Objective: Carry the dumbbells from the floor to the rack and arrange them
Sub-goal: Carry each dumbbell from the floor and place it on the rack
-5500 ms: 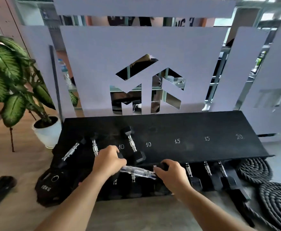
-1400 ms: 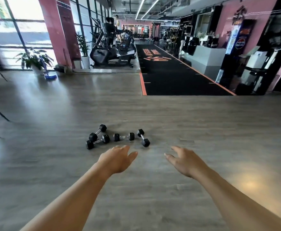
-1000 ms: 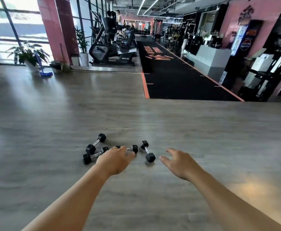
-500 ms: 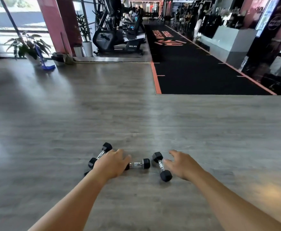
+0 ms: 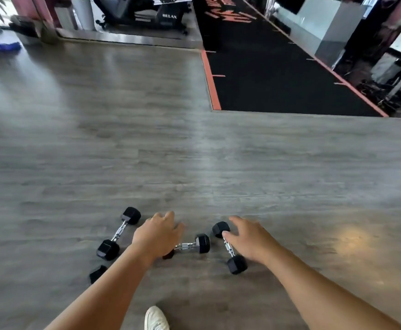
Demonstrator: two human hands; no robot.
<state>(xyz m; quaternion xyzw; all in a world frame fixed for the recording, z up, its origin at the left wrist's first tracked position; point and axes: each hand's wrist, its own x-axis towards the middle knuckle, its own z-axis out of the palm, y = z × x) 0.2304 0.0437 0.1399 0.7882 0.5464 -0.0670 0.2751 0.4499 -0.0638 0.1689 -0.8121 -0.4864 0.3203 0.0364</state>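
Observation:
Several small black hex dumbbells with chrome handles lie on the grey wood floor. My left hand (image 5: 158, 234) hovers with spread fingers over the left end of the middle dumbbell (image 5: 192, 245). My right hand (image 5: 249, 239) reaches over the handle of the right dumbbell (image 5: 229, 247), fingers apart and holding nothing. The left dumbbell (image 5: 119, 233) lies free beside my left hand. A fourth dumbbell (image 5: 97, 273) shows only one head from under my left forearm. The rack is out of view.
My white shoe (image 5: 155, 319) stands at the bottom edge. A black mat with an orange border (image 5: 278, 75) runs away at the upper right. An exercise machine (image 5: 144, 13) stands at the back, a blue broom (image 5: 2, 41) at the far left.
I have turned from the rack to the open floor and come up to the dumbbells. Both hands have dropped lower and closer over them, and the view has tilted down.

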